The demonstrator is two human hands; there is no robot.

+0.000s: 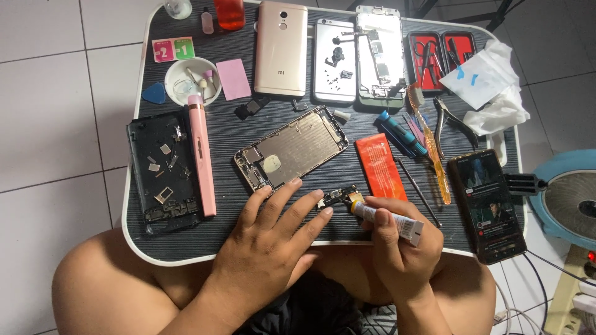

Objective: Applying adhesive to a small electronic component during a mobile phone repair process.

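Note:
My right hand grips a small white glue tube, its tip touching a small black circuit part on the dark table. My left hand lies flat with fingers spread, its fingertips pinning that part's left end. Just beyond my left fingers lies an open phone frame with a metal plate, tilted diagonally.
An orange-red battery, blue screwdrivers, an orange toothbrush and pliers lie right. A lit phone rests far right. A pink pen tool, black phone frame, white bowl, two phone backs and tool case sit behind.

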